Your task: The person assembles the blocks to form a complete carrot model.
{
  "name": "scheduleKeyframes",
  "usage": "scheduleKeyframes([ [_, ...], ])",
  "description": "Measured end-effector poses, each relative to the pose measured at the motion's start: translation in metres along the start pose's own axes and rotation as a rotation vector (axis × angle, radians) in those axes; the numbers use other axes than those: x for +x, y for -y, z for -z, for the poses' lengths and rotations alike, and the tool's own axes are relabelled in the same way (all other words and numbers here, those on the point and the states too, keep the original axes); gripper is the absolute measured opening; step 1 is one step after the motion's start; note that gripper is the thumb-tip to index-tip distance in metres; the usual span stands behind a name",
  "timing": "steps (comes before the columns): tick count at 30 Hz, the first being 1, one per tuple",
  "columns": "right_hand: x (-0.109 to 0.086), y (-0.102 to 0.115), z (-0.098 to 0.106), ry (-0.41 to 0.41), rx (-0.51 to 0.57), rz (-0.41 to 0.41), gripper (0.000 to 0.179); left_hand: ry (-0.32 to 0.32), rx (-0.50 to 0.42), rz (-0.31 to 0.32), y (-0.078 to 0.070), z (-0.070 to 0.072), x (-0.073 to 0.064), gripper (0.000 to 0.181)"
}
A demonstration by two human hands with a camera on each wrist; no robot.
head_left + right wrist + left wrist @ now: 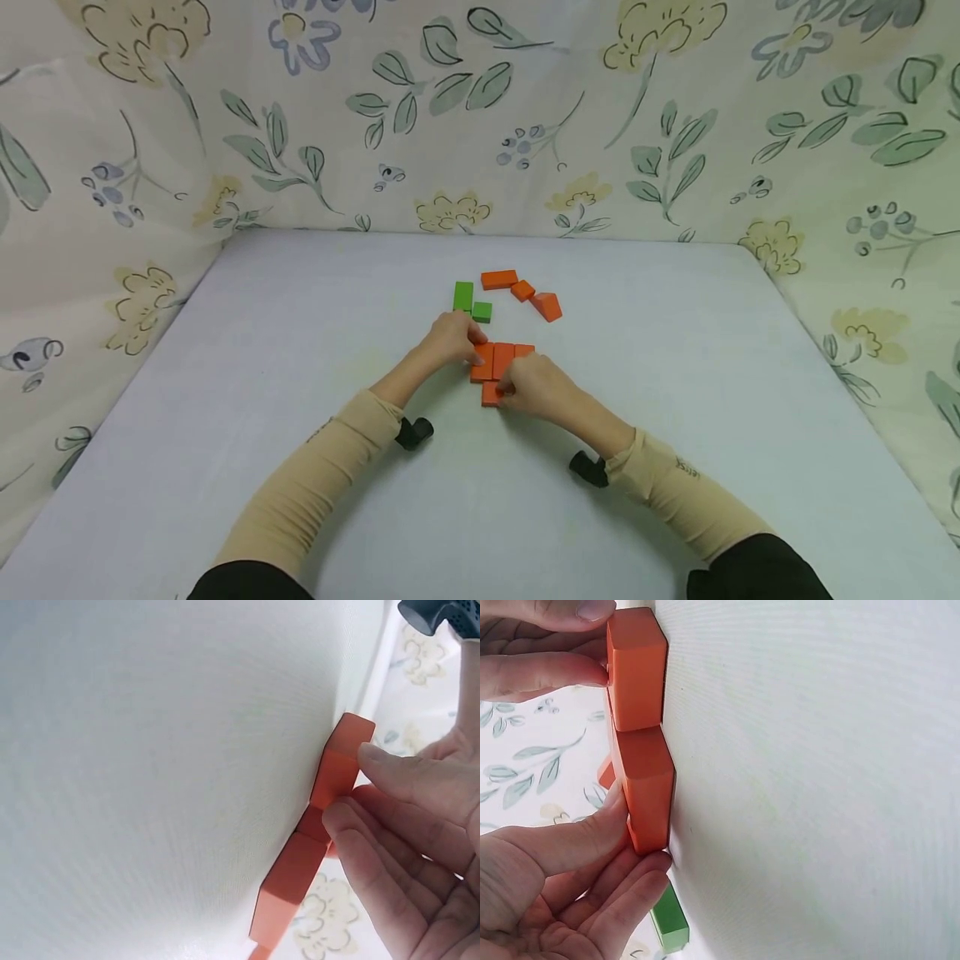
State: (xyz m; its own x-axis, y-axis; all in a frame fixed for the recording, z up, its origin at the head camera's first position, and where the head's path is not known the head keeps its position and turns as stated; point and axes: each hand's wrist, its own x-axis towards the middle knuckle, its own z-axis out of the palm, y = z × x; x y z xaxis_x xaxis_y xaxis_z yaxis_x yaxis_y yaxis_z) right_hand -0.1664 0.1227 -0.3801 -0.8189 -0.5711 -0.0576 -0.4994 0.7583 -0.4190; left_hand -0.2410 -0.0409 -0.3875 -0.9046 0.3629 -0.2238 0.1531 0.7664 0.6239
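Note:
Several flat orange blocks lie fitted together on the table in the head view, a row with one smaller orange block [490, 395] against its near side. My left hand [447, 337] holds the row's left orange block [482, 368], thumb at its upper edge and fingers at its end, as the left wrist view shows. My right hand [546, 388] pinches the smaller near block, seen close in the right wrist view with the thumb [390, 763] against it. The middle orange block [503, 358] touches the left one. The right hand partly covers the row's right block [525, 349].
Beyond the row lie two green blocks [463, 295], close to my left hand. Further right are an orange bar [499, 280], a small orange block [522, 290] and a wedge-like orange block [548, 307]. Floral cloth [480, 125] surrounds the white table [300, 333].

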Motion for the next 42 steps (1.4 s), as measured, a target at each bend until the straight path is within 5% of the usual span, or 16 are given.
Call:
scheduleKeyframes([
  [11, 0.002, -0.003, 0.001, -0.014, 0.03, 0.015, 0.014, 0.013, -0.007, 0.017, -0.002, 0.001, 0.0, 0.035],
  [18, 0.005, -0.019, 0.013, 0.035, 0.182, -0.04, 0.016, 0.027, 0.018, 0.026, -0.004, 0.001, 0.0, 0.035],
  [27, 0.026, -0.06, 0.043, -0.122, 0.322, -0.203, 0.026, 0.03, 0.099, 0.046, -0.01, 0.003, 0.006, 0.031],
  [32, 0.043, -0.083, 0.049, -0.252, 0.255, -0.212, 0.027, 0.038, 0.132, 0.062, -0.013, 0.002, 0.009, 0.028],
  [42, 0.077, -0.101, 0.045, -0.2, 0.047, -0.153, 0.037, 0.037, 0.168, 0.091, -0.021, 0.004, 0.01, 0.023],
])
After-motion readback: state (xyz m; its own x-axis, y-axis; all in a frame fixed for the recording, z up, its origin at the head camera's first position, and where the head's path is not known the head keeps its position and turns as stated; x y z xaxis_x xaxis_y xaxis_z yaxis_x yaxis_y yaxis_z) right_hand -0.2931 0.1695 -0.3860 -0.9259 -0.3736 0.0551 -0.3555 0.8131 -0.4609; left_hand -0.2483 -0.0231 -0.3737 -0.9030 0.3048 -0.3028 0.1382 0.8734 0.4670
